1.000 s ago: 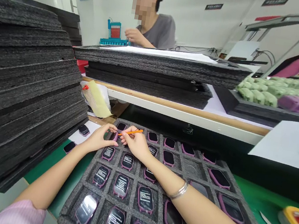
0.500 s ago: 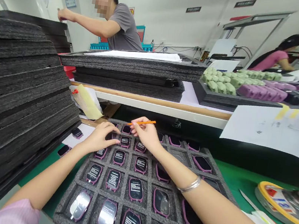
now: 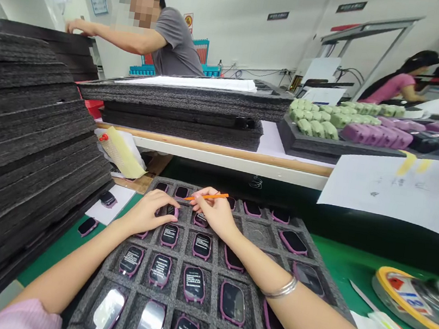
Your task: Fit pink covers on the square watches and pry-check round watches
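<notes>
A dark grey foam tray (image 3: 172, 284) lies before me, its square pockets holding purple-framed smartwatches, several with white text on their screens. Near the tray's far left, my left hand (image 3: 155, 211) has thumb and fingertips closed on the sides of one smartwatch (image 3: 172, 211), which looks slightly tilted in its pocket. My right hand (image 3: 212, 210) pinches a thin orange stick (image 3: 214, 197), whose pointed end reaches left toward that watch. Whether the tip touches it I cannot tell. Beneath the right hand, another lit smartwatch (image 3: 201, 219) is partly hidden.
Tall stacks of black foam sheets (image 3: 10, 155) rise at the left. Two loose smartwatches (image 3: 87, 227) lie left of the tray. On the right are a roll of tape (image 3: 400, 307) and white tools. A shelf edge (image 3: 224, 157) runs behind; a co-worker (image 3: 175, 42) stands beyond it.
My left hand has closed its thumb and fingers onto a smartwatch that sat flat between them before. The orange stick stays in my right hand. The view has shifted slightly.
</notes>
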`<move>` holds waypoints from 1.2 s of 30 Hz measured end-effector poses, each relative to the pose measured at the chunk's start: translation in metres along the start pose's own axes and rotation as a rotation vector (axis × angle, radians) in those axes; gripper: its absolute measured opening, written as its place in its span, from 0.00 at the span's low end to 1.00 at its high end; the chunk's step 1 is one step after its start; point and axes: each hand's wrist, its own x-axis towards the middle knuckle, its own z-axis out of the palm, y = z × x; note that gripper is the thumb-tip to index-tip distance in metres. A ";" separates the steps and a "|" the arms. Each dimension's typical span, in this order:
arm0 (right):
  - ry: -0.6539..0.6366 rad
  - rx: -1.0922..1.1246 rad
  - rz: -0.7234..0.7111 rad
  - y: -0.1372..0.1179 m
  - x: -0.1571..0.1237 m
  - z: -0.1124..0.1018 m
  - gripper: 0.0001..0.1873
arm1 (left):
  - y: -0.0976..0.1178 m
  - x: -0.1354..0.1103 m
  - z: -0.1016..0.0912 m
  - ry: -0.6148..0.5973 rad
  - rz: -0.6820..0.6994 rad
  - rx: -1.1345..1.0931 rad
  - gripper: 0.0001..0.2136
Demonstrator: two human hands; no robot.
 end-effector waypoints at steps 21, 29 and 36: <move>-0.064 -0.133 -0.121 -0.008 -0.008 0.007 0.11 | -0.012 -0.007 0.015 0.088 -0.147 -0.220 0.22; -0.081 -0.175 -0.140 -0.009 -0.009 0.007 0.11 | -0.009 -0.007 0.013 0.074 -0.168 -0.217 0.20; -0.099 -0.207 -0.155 -0.016 -0.011 0.006 0.11 | -0.010 -0.002 0.008 0.020 -0.149 -0.182 0.19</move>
